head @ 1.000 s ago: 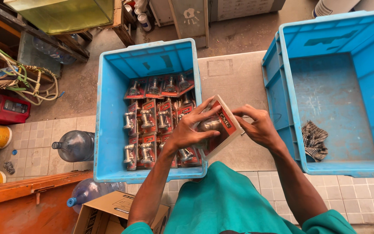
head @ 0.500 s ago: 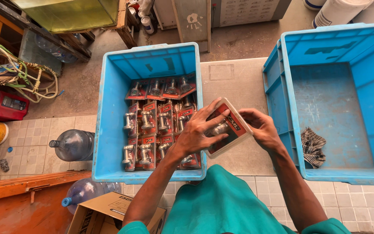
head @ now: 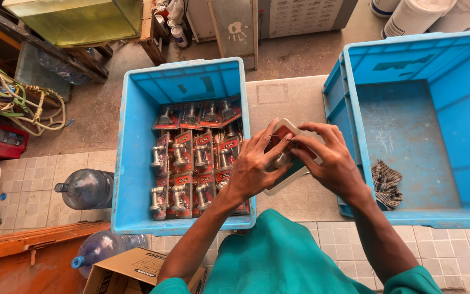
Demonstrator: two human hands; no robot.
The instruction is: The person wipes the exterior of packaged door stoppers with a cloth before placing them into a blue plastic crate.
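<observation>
Both hands hold one red blister pack [head: 288,158] with a metal fitting inside, over the gap between two blue crates. My left hand [head: 254,166] grips its left side, fingers spread over the front. My right hand [head: 330,160] grips its right side, fingertips pinching at the pack's top edge. The left blue crate [head: 137,163] is packed with several rows of the same red packs with metal fittings [head: 191,158]. The pack's lower half is hidden behind my hands.
The right blue crate [head: 436,109] holds only a checked rag [head: 385,184]. Two large water bottles [head: 85,188] lie on the tiled floor at left, near a cardboard box [head: 137,269], an orange board and a red box. White buckets stand at top right.
The pack has turned and come slightly lower between my hands. My right hand's fingers have moved over its top edge. The view has shifted a little.
</observation>
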